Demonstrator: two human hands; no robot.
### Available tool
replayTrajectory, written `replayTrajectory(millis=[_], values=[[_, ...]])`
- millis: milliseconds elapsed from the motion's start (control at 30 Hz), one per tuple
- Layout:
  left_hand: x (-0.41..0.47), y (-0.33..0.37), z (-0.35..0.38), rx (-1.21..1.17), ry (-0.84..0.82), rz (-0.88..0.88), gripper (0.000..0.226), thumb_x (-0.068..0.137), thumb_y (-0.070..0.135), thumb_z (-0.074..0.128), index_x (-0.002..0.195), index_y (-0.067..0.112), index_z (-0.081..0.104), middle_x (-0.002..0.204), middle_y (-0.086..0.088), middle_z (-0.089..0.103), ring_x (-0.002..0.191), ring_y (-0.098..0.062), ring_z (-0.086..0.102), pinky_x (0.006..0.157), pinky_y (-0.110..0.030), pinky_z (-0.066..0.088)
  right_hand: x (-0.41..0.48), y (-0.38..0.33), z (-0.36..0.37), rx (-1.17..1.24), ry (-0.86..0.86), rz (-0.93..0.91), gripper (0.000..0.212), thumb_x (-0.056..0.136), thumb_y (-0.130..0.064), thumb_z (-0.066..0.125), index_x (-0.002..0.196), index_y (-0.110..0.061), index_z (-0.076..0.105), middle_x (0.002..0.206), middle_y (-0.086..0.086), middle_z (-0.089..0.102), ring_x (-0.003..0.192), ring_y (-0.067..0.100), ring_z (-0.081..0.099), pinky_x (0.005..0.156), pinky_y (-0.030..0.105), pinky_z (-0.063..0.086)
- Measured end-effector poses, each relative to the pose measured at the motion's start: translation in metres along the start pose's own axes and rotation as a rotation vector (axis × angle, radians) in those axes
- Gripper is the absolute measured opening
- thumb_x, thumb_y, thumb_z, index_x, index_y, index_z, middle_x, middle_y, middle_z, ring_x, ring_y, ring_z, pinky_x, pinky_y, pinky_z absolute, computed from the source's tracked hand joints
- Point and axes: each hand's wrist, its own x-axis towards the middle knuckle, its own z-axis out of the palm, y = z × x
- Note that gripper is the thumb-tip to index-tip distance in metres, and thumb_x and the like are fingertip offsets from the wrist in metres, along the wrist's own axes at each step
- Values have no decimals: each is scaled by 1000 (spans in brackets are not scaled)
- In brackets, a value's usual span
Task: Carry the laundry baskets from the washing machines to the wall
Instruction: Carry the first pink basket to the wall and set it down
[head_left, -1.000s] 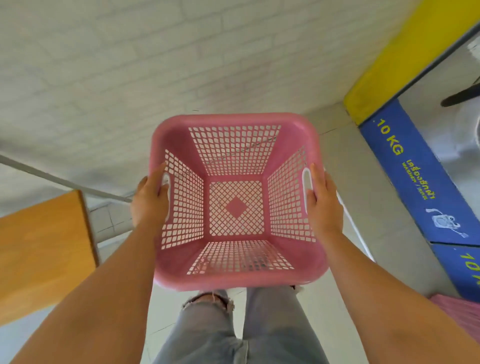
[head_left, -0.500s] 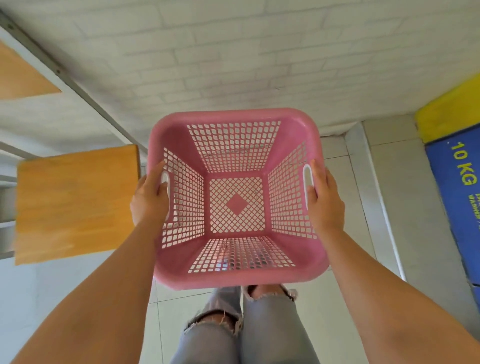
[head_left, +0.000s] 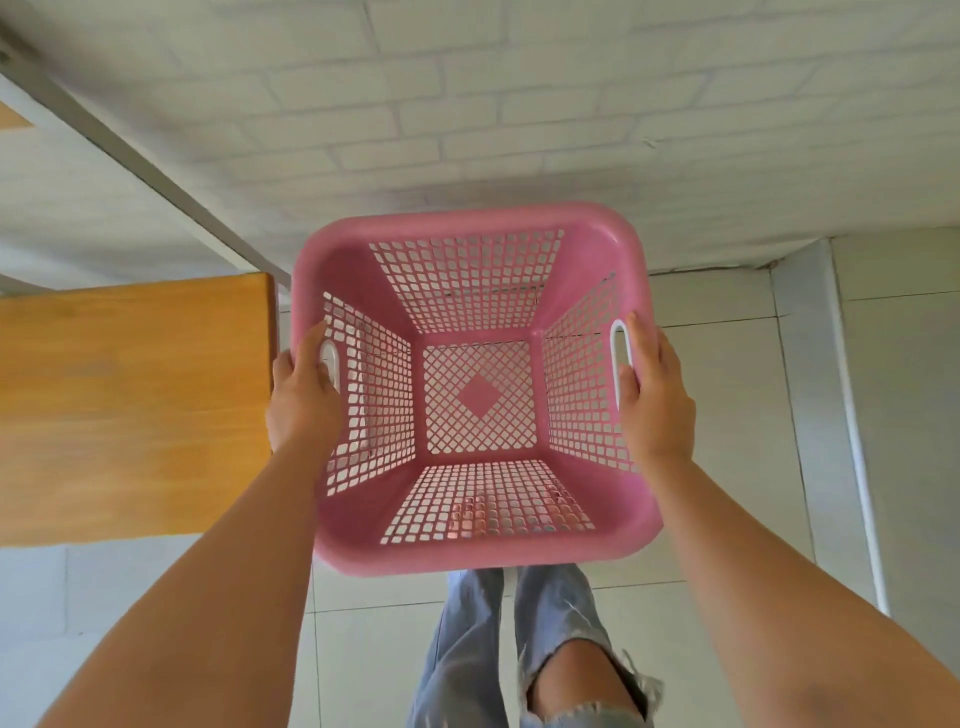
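— Where's the basket (head_left: 363, 545)?
— In the air before the brick wall (head_left: 519, 104), beside a wooden table (head_left: 130, 405).
— The hands?
— Left hand (head_left: 304, 400) and right hand (head_left: 655, 395) each grip a side handle.

White-painted brick wall (head_left: 519, 104) meeting a pale tiled floor (head_left: 727, 364); a wooden tabletop (head_left: 130, 405) at left, a grey metal bar (head_left: 130, 150) slanting above it.

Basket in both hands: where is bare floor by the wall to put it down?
The tiled floor between the brick wall and the basket, right of the wooden table, looks bare. The left side is crowded by that table. The left hand and right hand hold the basket's handles.
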Motion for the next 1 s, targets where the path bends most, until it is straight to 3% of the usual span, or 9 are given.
replayTrajectory(millis=[133, 233, 467, 633, 733, 800, 900, 1000], values=[[27, -5, 30, 77, -51, -6, 71, 89, 0, 34, 139, 49, 25, 135, -6, 40, 74, -32, 59, 58, -35, 50, 19, 11, 30, -5, -1, 16, 54, 101, -21, 41, 150, -39, 28, 157, -1, 31, 110, 33, 63, 73, 45, 56], [44, -9, 51, 79, -48, -5, 69, 93, 1, 36, 141, 49, 25, 134, -7, 41, 75, -31, 60, 54, -31, 51, 29, 19, 49, -1, 2, 10, 53, 101, -21, 40, 149, -39, 29, 157, -2, 31, 113, 30, 62, 73, 43, 56], [71, -18, 73, 47, -23, 1, 55, 101, 14, 31, 136, 56, 23, 134, -5, 42, 82, -35, 63, 67, -46, 60, 50, 23, 81, -16, 22, -12, 53, 101, -21, 41, 149, -37, 30, 156, 2, 33, 116, 30, 60, 73, 42, 56], [74, -22, 77, 77, 8, 30, 54, 101, 16, 33, 139, 52, 21, 137, -8, 39, 84, -34, 62, 67, -47, 60, 56, 23, 88, -63, 36, -45, 54, 101, -19, 41, 151, -35, 28, 156, 7, 31, 116, 33, 60, 67, 41, 56], [76, -25, 78, 90, 17, 51, 54, 100, 17, 36, 139, 51, 19, 144, -8, 34, 100, -37, 60, 74, -51, 59, 56, 22, 89, -109, 12, -45, 57, 100, -20, 41, 152, -37, 22, 158, 13, 26, 111, 38, 63, 64, 42, 56], [77, -27, 80, 133, 10, 70, 59, 99, 14, 40, 142, 47, 18, 154, -6, 21, 117, -40, 53, 84, -55, 56, 56, 21, 87, -152, -19, -34, 64, 98, -20, 46, 153, -37, 17, 159, 17, 23, 118, 41, 58, 75, 47, 56], [71, -23, 81, 227, -53, 26, 69, 95, 10, 46, 150, 36, 13, 163, -7, -2, 141, -42, 27, 103, -58, 42, 55, 17, 82, -236, -56, -25, 70, 96, -21, 52, 154, -33, 15, 158, 24, 20, 127, 44, 49, 91, 51, 51], [54, -12, 75, 261, -95, 29, 68, 96, 15, 47, 152, 30, 12, 163, -8, -8, 149, -38, 8, 112, -58, 31, 46, 9, 73, -285, -112, -37, 69, 97, -27, 48, 155, -31, 12, 158, 25, 18, 134, 42, 42, 99, 50, 45]])
